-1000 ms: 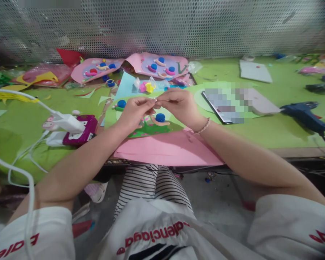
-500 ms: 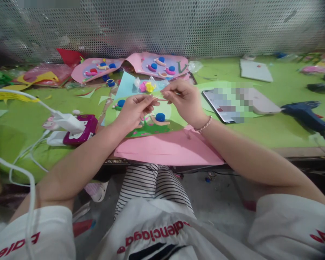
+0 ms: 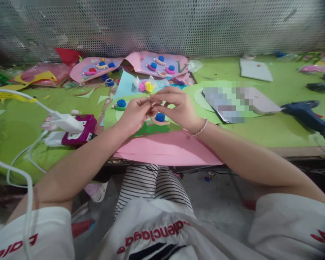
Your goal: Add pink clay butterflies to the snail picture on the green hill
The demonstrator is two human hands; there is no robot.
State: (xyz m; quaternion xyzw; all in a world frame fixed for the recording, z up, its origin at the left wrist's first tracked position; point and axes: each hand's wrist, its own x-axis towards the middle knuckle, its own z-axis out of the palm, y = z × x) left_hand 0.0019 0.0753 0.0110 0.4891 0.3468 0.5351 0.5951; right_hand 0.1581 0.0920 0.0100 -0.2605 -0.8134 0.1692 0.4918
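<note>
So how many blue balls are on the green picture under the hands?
2 in sight: one blue ball left of the left hand, another just below the right hand's thumb. The hands may hide more.

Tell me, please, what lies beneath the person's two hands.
A decorated green sheet, with a blue-and-beige snail figure partly visible on it. Whatever the left hand and right hand cover cannot be seen.
</note>
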